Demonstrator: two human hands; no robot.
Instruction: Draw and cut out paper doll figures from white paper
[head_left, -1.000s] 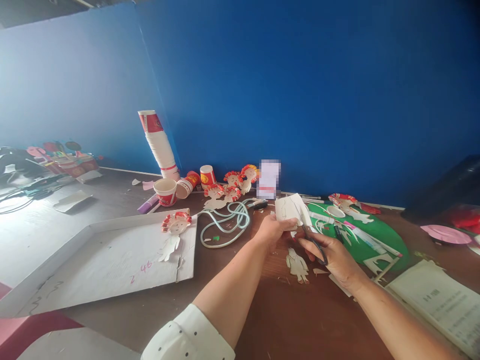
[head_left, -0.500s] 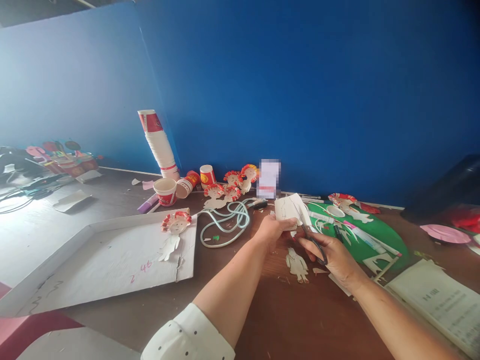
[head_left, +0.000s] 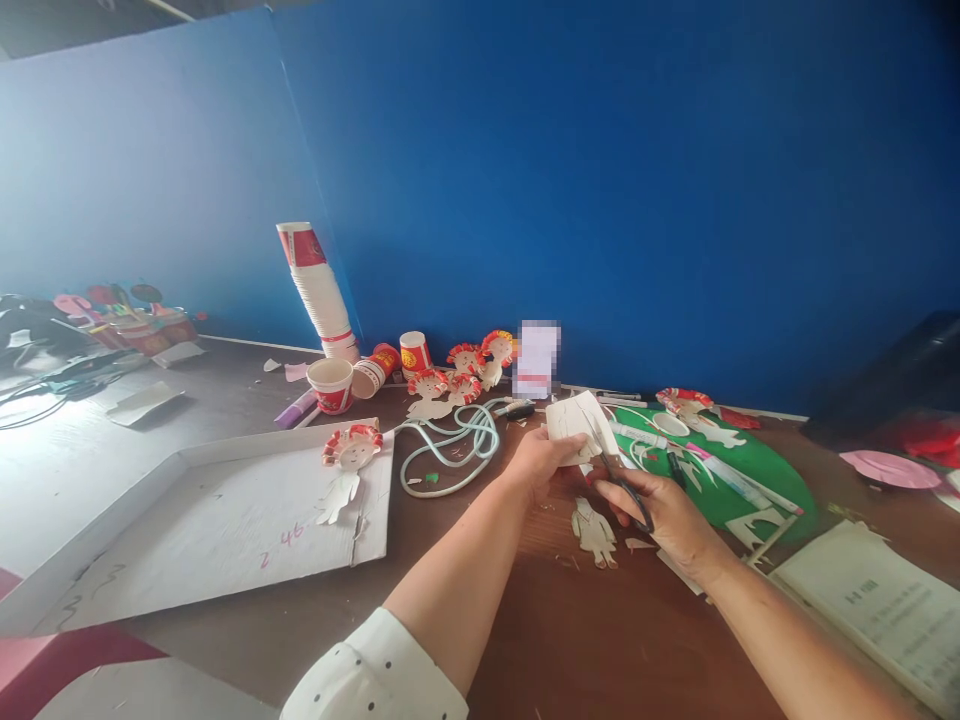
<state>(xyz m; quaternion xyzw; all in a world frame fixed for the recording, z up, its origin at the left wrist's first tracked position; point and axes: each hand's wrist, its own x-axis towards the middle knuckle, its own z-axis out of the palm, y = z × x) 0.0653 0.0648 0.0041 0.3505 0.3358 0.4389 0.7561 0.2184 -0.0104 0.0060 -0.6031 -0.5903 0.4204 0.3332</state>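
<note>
My left hand [head_left: 546,460] pinches a piece of white paper [head_left: 571,418] with drawn lines on it, held above the brown table. In my right hand [head_left: 660,515] is a pair of dark-handled scissors [head_left: 636,500], its blades at the right part of the paper. Below my hands lies a cut-out paper figure [head_left: 594,533] with small scraps around it. To the right, a green round mat [head_left: 750,460] bears markers, cut paper pieces and a doll with a red paper-cup fringe [head_left: 686,402].
A shallow white cardboard tray [head_left: 217,510] holds another paper doll [head_left: 352,450]. Behind are a tall stack of paper cups [head_left: 319,290], a pale cable [head_left: 450,450] and several more dolls [head_left: 465,375]. An open book [head_left: 877,600] lies at right; a blue partition [head_left: 600,180] stands behind.
The paper in my left hand has tilted slightly and shifted a little left and down. The scissors stay at its right part; the other things have not moved.
</note>
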